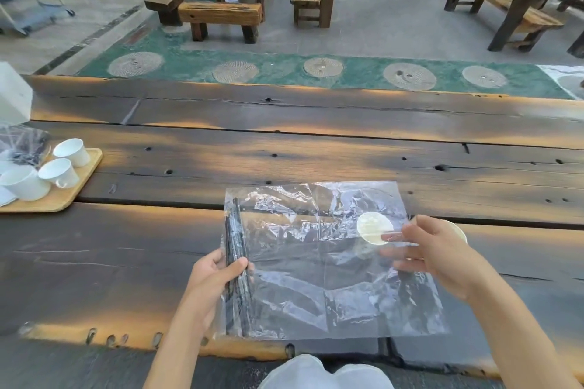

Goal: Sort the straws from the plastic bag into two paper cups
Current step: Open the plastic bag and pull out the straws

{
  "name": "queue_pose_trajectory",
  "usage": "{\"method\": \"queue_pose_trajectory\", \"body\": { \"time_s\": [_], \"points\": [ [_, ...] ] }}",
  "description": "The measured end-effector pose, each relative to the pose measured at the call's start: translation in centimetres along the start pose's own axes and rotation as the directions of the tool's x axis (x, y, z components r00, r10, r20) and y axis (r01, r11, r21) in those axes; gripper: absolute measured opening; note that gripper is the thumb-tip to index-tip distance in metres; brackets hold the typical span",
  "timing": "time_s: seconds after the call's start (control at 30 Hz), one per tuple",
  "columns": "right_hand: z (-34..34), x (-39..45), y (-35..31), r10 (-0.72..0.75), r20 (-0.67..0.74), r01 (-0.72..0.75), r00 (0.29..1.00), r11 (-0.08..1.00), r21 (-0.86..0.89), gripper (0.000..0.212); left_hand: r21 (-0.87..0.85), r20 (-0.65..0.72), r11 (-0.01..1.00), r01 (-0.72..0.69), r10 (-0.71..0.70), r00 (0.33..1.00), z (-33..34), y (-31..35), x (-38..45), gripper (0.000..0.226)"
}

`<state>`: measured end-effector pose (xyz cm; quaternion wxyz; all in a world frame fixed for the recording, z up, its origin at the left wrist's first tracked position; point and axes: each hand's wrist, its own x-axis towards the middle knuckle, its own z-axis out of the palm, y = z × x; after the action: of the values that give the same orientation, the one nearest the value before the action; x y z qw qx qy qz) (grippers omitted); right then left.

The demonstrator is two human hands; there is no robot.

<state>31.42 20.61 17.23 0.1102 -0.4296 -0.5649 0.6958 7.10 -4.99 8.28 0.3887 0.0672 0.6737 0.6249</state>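
Observation:
A clear, crinkled plastic bag (316, 262) is held up over the dark wooden table (284, 151). Several black straws (235, 230) stand bundled at the bag's left side. My left hand (218, 278) grips that bundle through the plastic, thumb across it. My right hand (442, 256) holds the bag's right edge, its fingers partly seen through the film. One paper cup (374, 227) shows through the bag as a pale round opening. The rim of a second cup (459, 230) peeks out behind my right hand, mostly hidden.
A wooden tray (69, 196) with three white ceramic cups (63, 172) sits at the table's left, beside another crumpled clear bag (22, 145) and a white box (12, 95). Wooden benches and tables stand on the floor beyond the table's far edge.

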Motion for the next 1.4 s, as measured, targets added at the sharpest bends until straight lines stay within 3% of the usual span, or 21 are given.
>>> {"method": "queue_pose_trajectory", "body": {
  "time_s": [0.1, 0.2, 0.23, 0.33, 0.43, 0.5, 0.6, 0.63, 0.7, 0.8, 0.87, 0.9, 1.0, 1.17, 1.3, 1.4],
  "points": [
    [-0.5, -0.7, -0.4, -0.029, 0.171, -0.026, 0.985, 0.949, 0.314, 0.024, 0.017, 0.026, 1.0, 0.001, -0.001, 1.0, -0.1, 0.1, 0.1, 0.024],
    [-1.0, -1.1, -0.1, -0.134, 0.516, -0.246, 0.846, 0.76, 0.601, 0.044, -0.022, 0.081, 1.0, -0.009, 0.01, 0.997, 0.1, 0.5, -0.3, 0.032],
    [-1.2, -1.0, 0.2, -0.141, 0.544, -0.292, 0.827, 0.719, 0.631, 0.05, -0.042, 0.092, 0.999, -0.007, 0.011, 0.996, 0.1, 0.6, -0.4, 0.035],
    [-1.3, -1.0, 0.8, -0.111, 0.609, -0.314, 0.785, 0.777, 0.545, 0.048, -0.07, 0.136, 0.998, -0.008, 0.017, 0.991, 0.0, 0.9, -0.4, 0.038],
    [-1.2, -1.1, 0.5, 0.033, 0.664, -0.17, 0.747, 0.975, 0.143, 0.041, -0.055, 0.187, 0.998, -0.019, 0.03, 0.982, 0.1, 1.1, -0.4, 0.038],
    [-0.9, -0.8, -0.4, 0.092, 0.73, -0.043, 0.677, 0.995, -0.086, 0.049, -0.047, 0.225, 0.999, -0.021, 0.031, 0.974, 0.4, 1.3, -0.5, 0.034],
    [0.7, -0.3, -1.1, 0.108, 0.847, -0.09, 0.521, 0.993, -0.071, 0.07, -0.024, 0.283, 0.999, -0.032, 0.037, 0.959, 0.8, 1.5, -0.6, 0.035],
    [1.6, 0.3, -0.6, 0.079, 0.852, -0.105, 0.517, 0.994, -0.028, 0.072, -0.026, 0.296, 0.999, -0.031, 0.038, 0.955, 1.0, 1.6, -0.6, 0.036],
    [4.0, 1.4, 0.7, 0.039, 0.806, -0.136, 0.591, 0.989, 0.053, 0.061, -0.034, 0.319, 0.999, -0.028, 0.037, 0.947, 1.5, 1.7, -0.7, 0.037],
    [8.2, 2.5, 2.5, -0.018, 0.636, -0.081, 0.772, 0.989, 0.126, 0.048, -0.015, 0.355, 0.999, -0.031, 0.034, 0.934, 2.3, 1.9, -0.9, 0.033],
    [11.2, 2.5, 3.2, -0.03, 0.401, 0.037, 0.916, 0.999, -0.01, 0.046, 0.016, 0.373, 0.999, -0.041, 0.032, 0.927, 2.8, 1.9, -1.0, 0.032],
    [12.4, 2.8, 3.7, -0.073, 0.288, 0.099, 0.955, 0.992, -0.076, 0.046, 0.032, 0.382, 0.998, -0.047, 0.031, 0.924, 2.9, 1.8, -1.0, 0.032],
    [14.2, 3.3, 4.8, -0.124, 0.151, 0.143, 0.981, 0.982, -0.123, 0.037, 0.05, 0.386, 0.999, -0.02, -0.001, 0.922, 3.0, 1.6, -0.8, 0.032],
    [14.3, 3.0, 4.6, -0.013, 0.271, 0.017, 0.963, 1.0, -0.014, 0.026, 0.091, 0.255, 0.996, -0.006, -0.017, 0.967, 2.7, 0.9, -0.4, 0.04],
    [15.0, 3.3, 5.4, 0.108, 0.306, -0.121, 0.946, 0.992, 0.025, 0.031, 0.189, 0.161, 0.975, -0.113, 0.083, 0.983, 2.6, 0.5, 0.0, 0.025],
    [15.7, 3.3, 5.9, 0.126, 0.31, -0.141, 0.942, 0.99, 0.025, 0.016, 0.176, 0.094, 0.976, -0.131, 0.116, 0.989, 2.7, 0.1, 0.3, 0.01]
  ]
}}
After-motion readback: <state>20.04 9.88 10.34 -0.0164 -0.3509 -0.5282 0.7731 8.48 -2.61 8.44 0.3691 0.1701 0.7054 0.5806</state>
